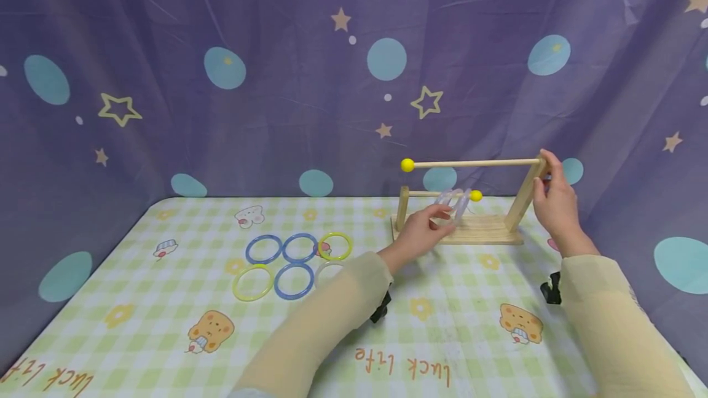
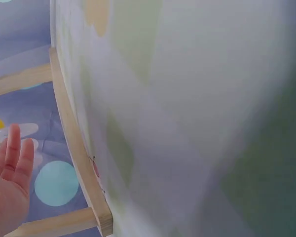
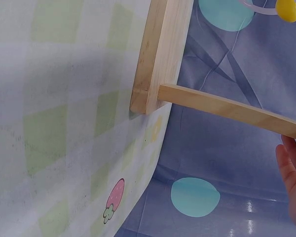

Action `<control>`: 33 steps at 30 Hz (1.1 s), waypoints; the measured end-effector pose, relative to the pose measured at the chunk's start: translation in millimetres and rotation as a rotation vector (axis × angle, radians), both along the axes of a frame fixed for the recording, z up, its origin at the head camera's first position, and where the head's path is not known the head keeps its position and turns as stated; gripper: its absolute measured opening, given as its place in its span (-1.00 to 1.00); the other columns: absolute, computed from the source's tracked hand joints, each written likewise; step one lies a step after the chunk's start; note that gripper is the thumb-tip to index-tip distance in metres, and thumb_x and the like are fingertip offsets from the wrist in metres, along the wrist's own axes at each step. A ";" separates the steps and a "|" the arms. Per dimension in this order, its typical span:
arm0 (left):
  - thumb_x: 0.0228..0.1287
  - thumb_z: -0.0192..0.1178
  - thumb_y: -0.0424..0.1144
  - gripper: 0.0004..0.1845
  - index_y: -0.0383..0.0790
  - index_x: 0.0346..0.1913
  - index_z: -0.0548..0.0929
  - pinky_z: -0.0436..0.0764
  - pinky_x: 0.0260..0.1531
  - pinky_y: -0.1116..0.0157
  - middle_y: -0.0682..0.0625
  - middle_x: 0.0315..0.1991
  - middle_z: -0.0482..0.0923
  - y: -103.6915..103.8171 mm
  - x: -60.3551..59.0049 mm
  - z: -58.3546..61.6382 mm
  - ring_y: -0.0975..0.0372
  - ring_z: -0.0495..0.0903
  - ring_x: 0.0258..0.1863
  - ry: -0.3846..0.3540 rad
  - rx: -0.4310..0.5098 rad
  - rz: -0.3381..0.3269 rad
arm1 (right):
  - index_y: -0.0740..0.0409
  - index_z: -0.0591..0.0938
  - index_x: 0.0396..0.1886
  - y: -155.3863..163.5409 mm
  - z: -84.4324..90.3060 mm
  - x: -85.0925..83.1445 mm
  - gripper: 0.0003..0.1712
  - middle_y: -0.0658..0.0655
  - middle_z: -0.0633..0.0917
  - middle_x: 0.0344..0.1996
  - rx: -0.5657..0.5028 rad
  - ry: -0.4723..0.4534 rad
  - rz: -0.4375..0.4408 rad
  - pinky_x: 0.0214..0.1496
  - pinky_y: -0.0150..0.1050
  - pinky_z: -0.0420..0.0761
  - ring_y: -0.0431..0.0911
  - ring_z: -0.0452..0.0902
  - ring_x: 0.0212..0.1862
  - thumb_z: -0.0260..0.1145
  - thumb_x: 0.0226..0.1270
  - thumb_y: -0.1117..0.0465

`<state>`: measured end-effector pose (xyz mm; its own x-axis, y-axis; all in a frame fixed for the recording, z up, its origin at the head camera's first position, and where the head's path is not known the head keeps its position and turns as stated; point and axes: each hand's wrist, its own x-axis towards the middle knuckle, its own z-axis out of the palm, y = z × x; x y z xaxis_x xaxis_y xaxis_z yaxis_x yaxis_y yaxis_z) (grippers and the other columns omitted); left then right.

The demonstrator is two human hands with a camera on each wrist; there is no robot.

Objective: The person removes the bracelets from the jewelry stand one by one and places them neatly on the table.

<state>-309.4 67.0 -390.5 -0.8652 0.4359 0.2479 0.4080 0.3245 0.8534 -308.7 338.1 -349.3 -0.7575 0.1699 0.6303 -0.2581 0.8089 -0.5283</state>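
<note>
A wooden stand (image 1: 459,237) has a short post at its left and a tall post (image 1: 522,198) at its right, each with a rod tipped by a yellow ball. Several clear rings (image 1: 463,206) hang around the lower rod near its ball (image 1: 475,196). My left hand (image 1: 423,229) reaches in from the front and pinches a clear ring low on its side; its outer fingers stretch out straight in the left wrist view. The upper end of the tall post is held by my right hand (image 1: 555,201), fingertips against the wood (image 3: 286,127) in the right wrist view.
Left of the stand, blue rings (image 1: 294,281) and yellow rings (image 1: 252,282) lie flat on the checked tablecloth (image 1: 138,287). Another clear ring (image 1: 330,266) is partly covered by the left sleeve. The upper rod (image 1: 475,163) stretches above my left hand. A purple curtain (image 1: 287,109) hangs behind.
</note>
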 end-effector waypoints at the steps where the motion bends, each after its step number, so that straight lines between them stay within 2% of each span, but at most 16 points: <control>1: 0.33 0.28 -0.15 -0.55 -0.12 0.24 0.54 0.55 -0.39 0.43 0.01 0.03 0.63 0.6 -1.0 -0.8 0.34 0.56 -0.33 0.001 0.004 0.015 | -0.03 0.13 0.49 -0.2 0.3 0.2 -0.36 0.46 0.48 0.07 -0.001 0.001 0.001 -0.20 0.27 0.36 0.35 0.47 -0.08 -0.03 0.48 0.37; 4: 0.32 0.28 -0.15 -0.53 -0.13 0.27 0.53 0.55 -0.37 0.44 0.00 0.05 0.63 1.8 -3.5 -3.1 0.33 0.56 -0.32 0.001 0.007 0.046 | -0.02 0.12 0.50 -0.3 0.9 0.9 -0.36 0.47 0.48 0.07 0.003 0.000 0.003 -0.20 0.27 0.36 0.36 0.46 -0.08 -0.03 0.49 0.37; 11: 0.35 0.25 -0.18 -0.54 -0.14 0.29 0.52 0.56 -0.36 0.43 -0.02 0.09 0.61 7.9 -6.1 -6.5 0.31 0.59 -0.30 -0.041 0.038 0.053 | -0.02 0.13 0.50 0.1 0.8 0.4 -0.36 0.46 0.47 0.08 0.003 0.000 0.005 -0.18 0.27 0.35 0.36 0.47 -0.07 -0.04 0.48 0.37; 19: 0.33 0.27 -0.25 -0.59 -0.22 0.22 0.57 0.57 -0.31 0.46 -0.07 0.02 0.64 25.5 -7.2 -6.4 0.21 0.65 -0.28 -0.043 0.092 0.079 | -0.03 0.12 0.50 0.6 0.1 -0.3 -0.36 0.47 0.46 0.10 -0.004 -0.017 0.001 -0.16 0.28 0.37 0.37 0.46 -0.05 -0.04 0.49 0.36; 26: 0.31 0.26 -0.36 -0.61 -0.30 0.18 0.57 0.62 -0.36 0.44 -0.16 -0.03 0.64 42.7 -8.0 -7.3 0.14 0.71 -0.33 -0.136 0.255 0.081 | -0.05 0.12 0.50 0.9 -0.6 -0.3 -0.35 0.47 0.47 0.10 -0.006 -0.014 -0.008 -0.14 0.31 0.36 0.37 0.47 -0.03 -0.03 0.48 0.37; 30: 0.35 0.21 -0.38 -0.65 -0.32 0.17 0.56 0.61 -0.43 0.41 -0.09 -0.15 0.65 48.9 -7.2 -5.3 0.09 0.72 -0.37 -0.197 0.317 0.083 | -0.05 0.13 0.50 0.3 -0.1 -0.1 -0.36 0.46 0.47 0.10 -0.006 -0.018 -0.012 -0.13 0.31 0.36 0.37 0.47 -0.03 -0.03 0.49 0.36; 33: 0.36 0.19 -0.39 -0.69 -0.30 0.14 0.58 0.60 -0.49 0.41 0.00 -0.26 0.63 51.3 -7.3 -3.8 0.10 0.72 -0.38 -0.222 0.329 0.091 | -0.05 0.12 0.50 0.0 0.3 -0.1 -0.36 0.46 0.47 0.10 -0.006 -0.022 -0.011 -0.15 0.30 0.37 0.37 0.47 -0.04 -0.03 0.49 0.36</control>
